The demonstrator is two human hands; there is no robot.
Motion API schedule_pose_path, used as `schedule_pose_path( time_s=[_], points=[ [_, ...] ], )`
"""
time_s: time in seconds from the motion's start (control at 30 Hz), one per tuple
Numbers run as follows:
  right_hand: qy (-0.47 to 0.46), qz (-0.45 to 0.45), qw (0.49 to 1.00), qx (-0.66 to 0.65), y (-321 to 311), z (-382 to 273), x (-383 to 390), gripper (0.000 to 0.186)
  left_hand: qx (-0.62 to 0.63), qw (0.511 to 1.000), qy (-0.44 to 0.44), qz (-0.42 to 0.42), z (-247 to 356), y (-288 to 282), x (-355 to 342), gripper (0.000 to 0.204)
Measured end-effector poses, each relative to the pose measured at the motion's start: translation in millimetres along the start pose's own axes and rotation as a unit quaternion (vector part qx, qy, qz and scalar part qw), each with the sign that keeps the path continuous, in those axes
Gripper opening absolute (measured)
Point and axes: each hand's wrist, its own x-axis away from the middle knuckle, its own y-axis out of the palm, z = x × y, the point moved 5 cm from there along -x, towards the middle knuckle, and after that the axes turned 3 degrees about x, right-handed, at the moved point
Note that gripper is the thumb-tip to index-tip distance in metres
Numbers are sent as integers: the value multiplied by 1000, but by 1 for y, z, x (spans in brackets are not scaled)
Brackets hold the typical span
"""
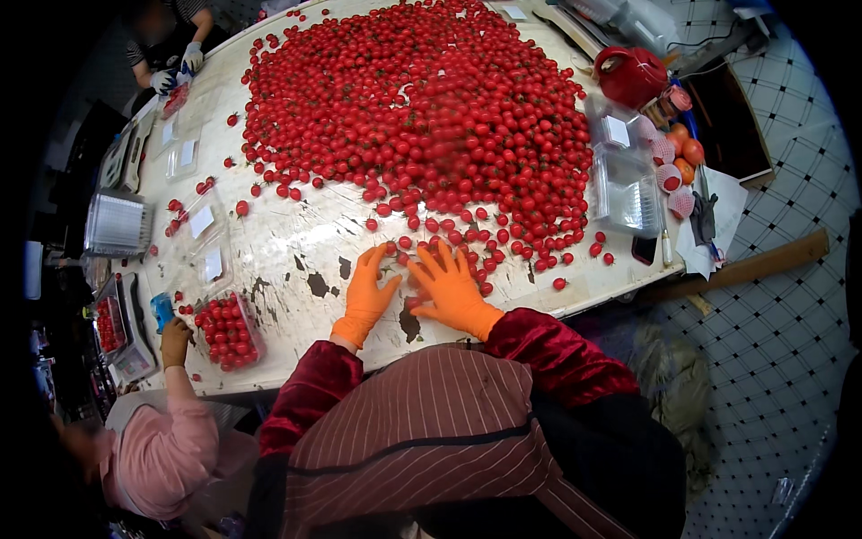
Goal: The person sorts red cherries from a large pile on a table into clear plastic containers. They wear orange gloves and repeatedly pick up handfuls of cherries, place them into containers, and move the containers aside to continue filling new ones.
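Both my hands wear orange gloves and are at the near edge of a big heap of red cherry tomatoes point(422, 108) on a white, worn table point(296, 341). My left hand point(366, 295) is open, thumb apart from the fingers, its fingertips beside a few loose tomatoes. To its right my right hand point(453, 292) lies palm down with fingers spread, over and against tomatoes at the heap's front. A few tomatoes lie between the two hands, partly hidden by the right one. Neither hand grips anything that I can see.
Clear plastic boxes point(626, 193) and a red pitcher point(631, 76) stand at right, near wrapped fruit point(669, 177). At left are a filled tomato box point(229, 332), scales point(132, 328), a co-worker's brown-gloved hand point(176, 341) and a blue tool. Another person's gloved hands point(163, 82) work far left.
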Motion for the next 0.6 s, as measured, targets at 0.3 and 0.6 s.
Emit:
schedule_pose_path(
  time_s=[0.3, 0.6],
  points=[
    [-80, 49, 992, -85, -16, 21, 32, 66, 72, 995, 12, -63, 15, 6, 10, 70],
    [383, 309, 863, 116, -137, 213, 77, 44, 113, 992, -50, 27, -36, -22, 36, 47]
  ],
)
